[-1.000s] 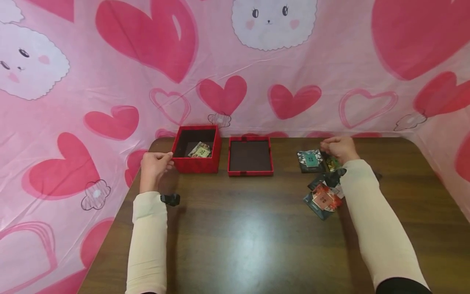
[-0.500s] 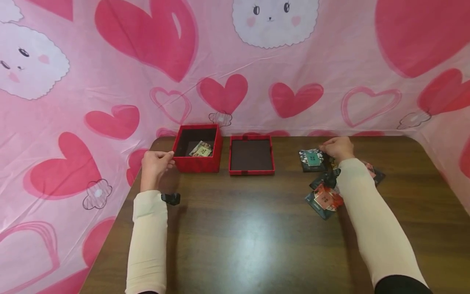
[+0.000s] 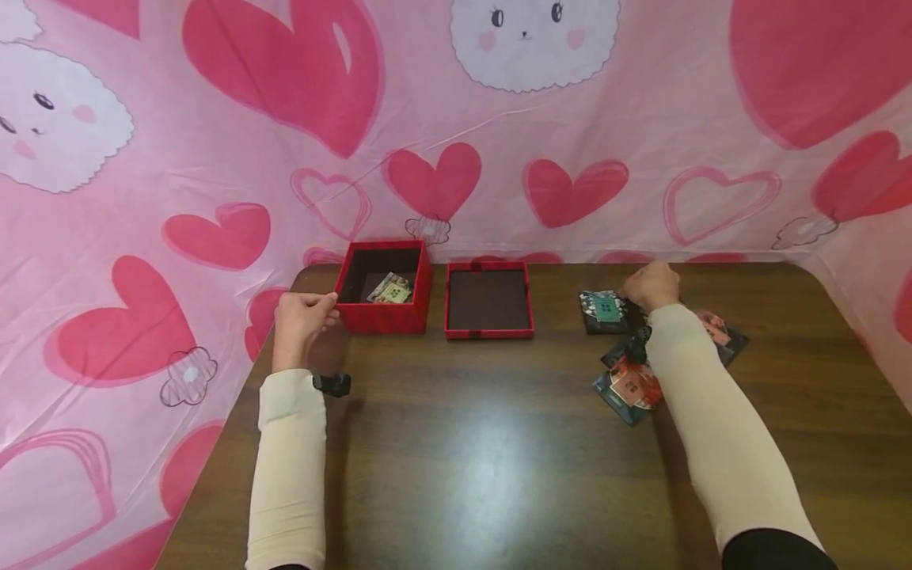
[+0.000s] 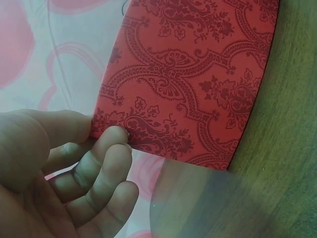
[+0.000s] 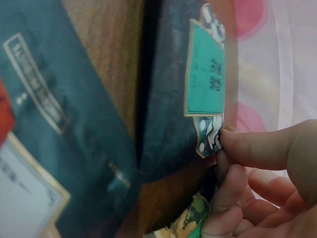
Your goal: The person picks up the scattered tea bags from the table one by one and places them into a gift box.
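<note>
My left hand (image 3: 302, 324) pinches the front left corner of a red box (image 3: 385, 319), thumb on one side and fingertips on the other. The left wrist view shows the box's dark floral pattern. A sachet with a yellow label (image 3: 394, 291) lies inside. On the right, my right hand (image 3: 651, 286) pinches the edge of a dark sachet with a teal label (image 3: 606, 309). In the right wrist view, the thumb presses on its patterned edge, while the fingers curl behind. A green and tan sachet (image 5: 190, 218) lies below these fingers, partly hidden.
A shallow red lid (image 3: 488, 334), dark inside, lies right of the box. Nearer the front, an orange-labelled sachet (image 3: 634, 388) overlaps others under the right wrist. Another reddish sachet (image 3: 721, 332) lies beyond the right sleeve. A pink heart-printed cloth (image 3: 499, 127) hangs behind the table.
My right hand has shifted slightly left at the teal-labelled sachet, and its sleeve uncovers more of the reddish sachet on the right. The left hand stays at the box corner.
</note>
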Demonstrator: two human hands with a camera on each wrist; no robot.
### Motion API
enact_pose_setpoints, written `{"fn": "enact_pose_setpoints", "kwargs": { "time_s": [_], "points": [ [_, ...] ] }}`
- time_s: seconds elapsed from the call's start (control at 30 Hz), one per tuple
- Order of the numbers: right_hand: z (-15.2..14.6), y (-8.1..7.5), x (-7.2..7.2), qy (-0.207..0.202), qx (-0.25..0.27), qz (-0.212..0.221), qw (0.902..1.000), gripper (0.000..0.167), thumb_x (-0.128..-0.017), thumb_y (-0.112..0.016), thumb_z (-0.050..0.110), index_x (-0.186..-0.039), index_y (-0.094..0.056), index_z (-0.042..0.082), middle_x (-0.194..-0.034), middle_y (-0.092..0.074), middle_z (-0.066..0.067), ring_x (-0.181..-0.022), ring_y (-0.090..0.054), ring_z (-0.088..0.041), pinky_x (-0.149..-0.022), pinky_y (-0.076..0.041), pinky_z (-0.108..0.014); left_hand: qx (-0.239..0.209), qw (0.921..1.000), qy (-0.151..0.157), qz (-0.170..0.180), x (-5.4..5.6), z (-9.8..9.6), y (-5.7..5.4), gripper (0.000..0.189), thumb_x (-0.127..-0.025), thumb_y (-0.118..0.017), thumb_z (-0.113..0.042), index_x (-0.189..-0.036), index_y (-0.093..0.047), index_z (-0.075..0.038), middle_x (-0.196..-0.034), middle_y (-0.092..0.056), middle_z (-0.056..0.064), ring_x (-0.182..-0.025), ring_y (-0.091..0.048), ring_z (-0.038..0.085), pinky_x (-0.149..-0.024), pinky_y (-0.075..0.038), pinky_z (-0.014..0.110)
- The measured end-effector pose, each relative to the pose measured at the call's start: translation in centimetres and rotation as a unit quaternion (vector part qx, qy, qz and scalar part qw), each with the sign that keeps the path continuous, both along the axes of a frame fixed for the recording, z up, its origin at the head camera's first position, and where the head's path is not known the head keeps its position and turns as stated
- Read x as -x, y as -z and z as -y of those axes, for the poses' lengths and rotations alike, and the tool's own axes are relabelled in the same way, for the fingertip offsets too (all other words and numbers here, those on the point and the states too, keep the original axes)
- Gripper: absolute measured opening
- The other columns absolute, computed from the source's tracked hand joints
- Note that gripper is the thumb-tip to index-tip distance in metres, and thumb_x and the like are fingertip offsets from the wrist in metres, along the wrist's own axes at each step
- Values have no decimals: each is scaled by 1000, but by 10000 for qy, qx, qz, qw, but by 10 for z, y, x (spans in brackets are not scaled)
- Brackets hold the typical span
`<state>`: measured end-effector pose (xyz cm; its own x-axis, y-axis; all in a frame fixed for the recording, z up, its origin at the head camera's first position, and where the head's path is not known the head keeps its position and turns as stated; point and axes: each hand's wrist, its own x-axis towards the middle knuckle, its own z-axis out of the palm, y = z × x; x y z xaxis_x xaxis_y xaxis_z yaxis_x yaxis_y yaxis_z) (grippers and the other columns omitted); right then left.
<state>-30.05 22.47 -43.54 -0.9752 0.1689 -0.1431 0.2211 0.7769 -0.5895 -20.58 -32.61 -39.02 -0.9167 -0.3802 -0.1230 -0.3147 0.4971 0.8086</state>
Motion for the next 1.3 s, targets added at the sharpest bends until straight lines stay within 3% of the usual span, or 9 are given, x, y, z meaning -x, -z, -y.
{"fn": "enact_pose_setpoints", "kwargs": {
  "time_s": [0.2, 0.3, 0.53, 0.63, 0.77, 0.9, 1.1, 1.3],
  "points": [
    [-5, -7, -1, -503, -215, -191, 9983, 23, -81, -62, 15, -84, -73, -6, -102, -66, -30, -105, -53, -55, -96, -45, -60, 23, 10000, 25, -54, 1, -1, -1, 36, -98, -67, -26, -113, -73, 6, -86, -74, 17, -81, -75, 31, -65, -59, 27],
    [-6, -11, -2, -641, -251, -204, 9974, 24, -82, -61, 15, -85, -75, -4, -104, -66, -30, -103, -54, -54, -95, -46, -60, 85, 9999, 28, -92, 1, -1, -1, 35, -98, -67, -26, -111, -74, 6, -86, -74, 18, -78, -75, 28, -63, -59, 25],
    [-7, -17, -4, -809, -467, -190, 9954, 26, -83, -53, 11, -58, -59, 6, -66, -56, -10, -80, -51, -39, -71, -47, -49, 102, 9998, 101, -112, 0, -1, -3, 36, -98, -67, -26, -112, -73, 7, -87, -74, 19, -80, -75, 31, -64, -59, 27],
    [-8, -18, -5, -963, -539, -335, 9933, 23, -85, -52, 12, -66, -61, 4, -69, -58, -12, -80, -53, -39, -74, -49, -52, 137, 9998, 102, -110, -1, -1, -4, 36, -99, -67, -26, -111, -73, 8, -87, -74, 19, -82, -74, 33, -64, -59, 26],
    [-10, -19, -7, -1017, -357, -259, 9938, 24, -92, -58, 15, -92, -70, -6, -96, -66, -25, -94, -56, -45, -88, -47, -60, 148, 9998, 95, -25, -2, -1, -4, 37, -99, -67, -26, -112, -73, 7, -89, -74, 19, -80, -75, 30, -68, -60, 30],
    [-10, -28, -9, -923, 26, -34, 9957, 27, -96, -59, 16, -102, -69, -8, -109, -61, -29, -97, -53, -45, -86, -48, -59, 170, 9998, 53, 70, -4, -1, -5, 38, -99, -66, -28, -114, -73, 6, -92, -74, 20, -79, -75, 27, -75, -61, 37],
    [-8, -55, -9, -820, 419, -390, 9950, 26, -95, -61, 15, -99, -68, -9, -101, -60, -24, -90, -50, -39, -70, -46, -45, 165, 9999, 46, 1, -5, -1, -3, 39, -99, -66, -29, -114, -73, 6, -91, -74, 20, -83, -75, 31, -74, -61, 37],
    [-4, -70, -11, -751, 722, -566, 9930, 25, -94, -63, 14, -100, -68, -10, -92, -60, -17, -84, -49, -32, -64, -44, -38, 131, 9999, 57, -85, -4, -1, -1, 38, -99, -66, -27, -111, -73, 7, -90, -74, 21, -61, -70, 9, -65, -60, 27]
  ]
}}
